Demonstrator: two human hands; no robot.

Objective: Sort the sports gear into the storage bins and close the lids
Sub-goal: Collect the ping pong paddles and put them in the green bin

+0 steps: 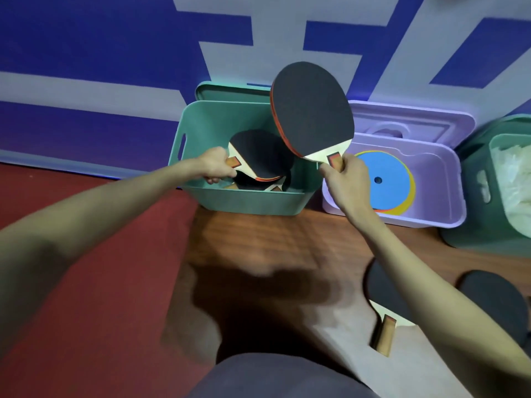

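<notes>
The left hand [214,165] has its grip clenched on the wooden handle of a black-faced paddle [258,156], holding it inside the teal bin [244,201], just above at least one more paddle lying at the bottom. The right hand [346,179] grips the handle of a second paddle [311,110], raised upright with its black face toward the camera, over the gap between the teal bin and the lilac bin [448,185] beside it on the right.

The teal bin's lid [230,91] stands on edge behind it against the wall. The lilac bin's lid [413,122] leans behind that bin in the same way. Inside the lilac bin lie flat discs [385,179], a blue one on top with yellow and orange edges showing beneath. At the far right edge stands another green bin [477,225] holding something white and crumpled; what it is cannot be told.

Two more paddles [488,300] lie on the floor at lower right, partly hidden by the right forearm, one with its handle pointing toward the camera. The bins stand on a wood-grain floor strip [273,239]; a red floor surface [86,282] lies to the left. The wall [86,53] behind is blue with broad grey bands.
</notes>
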